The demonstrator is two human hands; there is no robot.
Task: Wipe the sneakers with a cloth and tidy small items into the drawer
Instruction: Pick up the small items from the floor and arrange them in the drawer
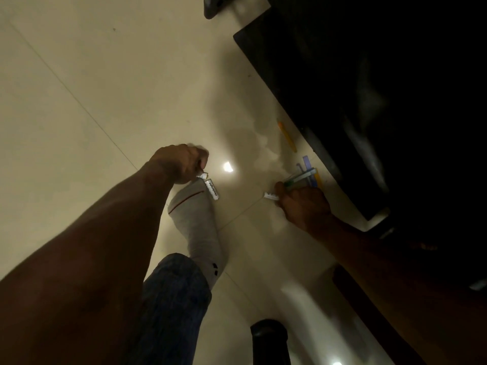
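Note:
My left hand (pixel 181 162) reaches down to the tiled floor, its fingers closed around a small white item (pixel 202 176). A white labelled tube (pixel 213 190) lies just beside it, by my grey-socked foot (pixel 196 214). My right hand (pixel 303 201) is closed on a bundle of pens and a small white tube (pixel 271 196), with green and grey pen ends (pixel 300 177) sticking out. On the floor past it lie blue pens (pixel 307 167) and an orange pen (pixel 287 137). No sneakers, cloth or drawer are recognisable in this dim view.
Dark furniture (pixel 369 88) fills the upper right, its base edge running diagonally close to the pens. A dark round object (pixel 268 335) stands at the bottom centre. My jeans leg (pixel 174 299) crosses the lower middle. Cream floor tiles (pixel 79 88) spread to the left.

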